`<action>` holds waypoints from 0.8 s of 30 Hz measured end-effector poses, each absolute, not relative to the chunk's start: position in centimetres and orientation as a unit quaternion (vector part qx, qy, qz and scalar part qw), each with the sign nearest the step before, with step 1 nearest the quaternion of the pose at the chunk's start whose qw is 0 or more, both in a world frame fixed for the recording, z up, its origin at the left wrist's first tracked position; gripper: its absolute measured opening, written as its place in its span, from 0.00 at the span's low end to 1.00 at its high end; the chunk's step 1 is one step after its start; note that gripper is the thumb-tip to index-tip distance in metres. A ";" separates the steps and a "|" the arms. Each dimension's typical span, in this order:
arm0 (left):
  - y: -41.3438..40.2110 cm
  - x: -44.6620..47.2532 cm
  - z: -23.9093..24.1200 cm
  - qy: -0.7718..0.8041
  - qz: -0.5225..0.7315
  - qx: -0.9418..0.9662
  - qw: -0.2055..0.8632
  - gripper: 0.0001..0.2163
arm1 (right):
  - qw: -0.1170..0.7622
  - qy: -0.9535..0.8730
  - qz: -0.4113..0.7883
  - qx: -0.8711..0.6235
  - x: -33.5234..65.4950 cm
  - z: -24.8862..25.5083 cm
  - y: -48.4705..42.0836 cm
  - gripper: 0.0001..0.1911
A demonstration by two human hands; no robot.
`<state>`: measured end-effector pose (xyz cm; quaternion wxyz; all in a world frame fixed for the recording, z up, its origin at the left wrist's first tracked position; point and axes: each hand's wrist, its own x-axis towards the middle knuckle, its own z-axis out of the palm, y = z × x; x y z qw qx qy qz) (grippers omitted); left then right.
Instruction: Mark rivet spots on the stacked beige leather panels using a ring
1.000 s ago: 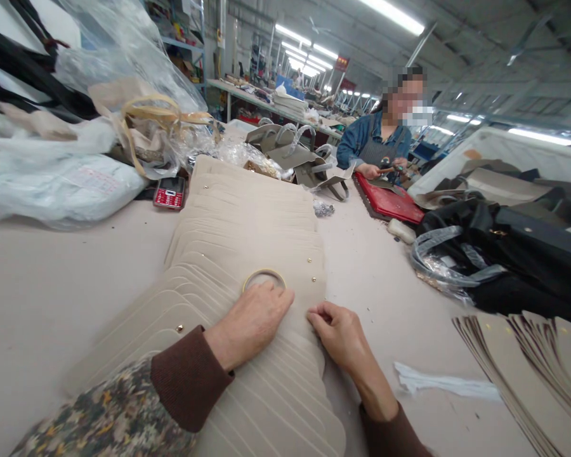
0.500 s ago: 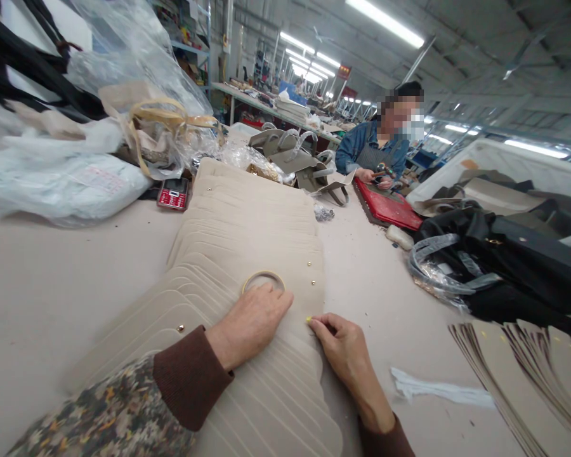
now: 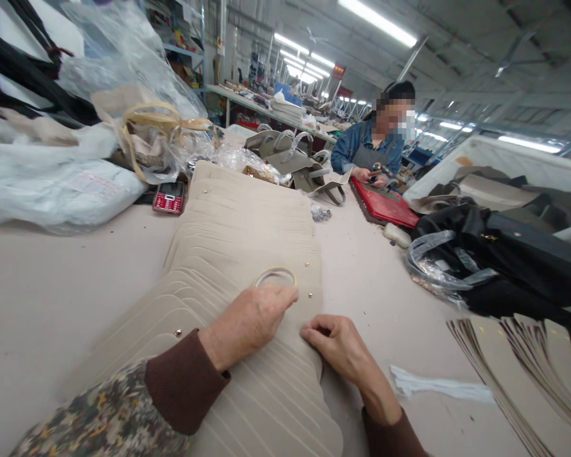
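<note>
- My left hand (image 3: 247, 320) lies palm down on the fan of beige panels (image 3: 247, 216) at the lower middle of the frame. The fingers are loose, not closed on anything, and their tips touch the near rim of a thin ring (image 3: 275, 277) lying flat on the top panel.
- My right hand (image 3: 340, 346) is just beside it, apart from it. Thumb and forefinger are pinched together at the panel's right edge (whether something small sits between them, I cannot tell).
- Two gold studs (image 3: 306, 265) show on the top panel, near the ring. One more shows on a lower panel at the left, by my sleeve.
- The other panels overlap, so I cannot tell which carry studs. I judge much of the fan is yet to be handled.
- A second pile (image 3: 518, 368) of panels is fanned out at the lower right of the table (image 3: 76, 285), with a white strip (image 3: 438, 384) lying near it.
- Upper left: plastic bags (image 3: 52, 184) and a red phone (image 3: 169, 197). Right: black bags (image 3: 504, 247).
- A co-worker (image 3: 371, 149) works over a red mat (image 3: 385, 203) at the far end.
</note>
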<state>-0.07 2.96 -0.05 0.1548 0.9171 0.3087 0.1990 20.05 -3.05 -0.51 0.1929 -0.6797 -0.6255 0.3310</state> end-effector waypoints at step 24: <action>1.7 0.7 -0.3 0.278 0.220 0.922 0.157 0.14 | 0.429 -0.750 0.061 -0.500 18.3 -0.7 -3.4 0.09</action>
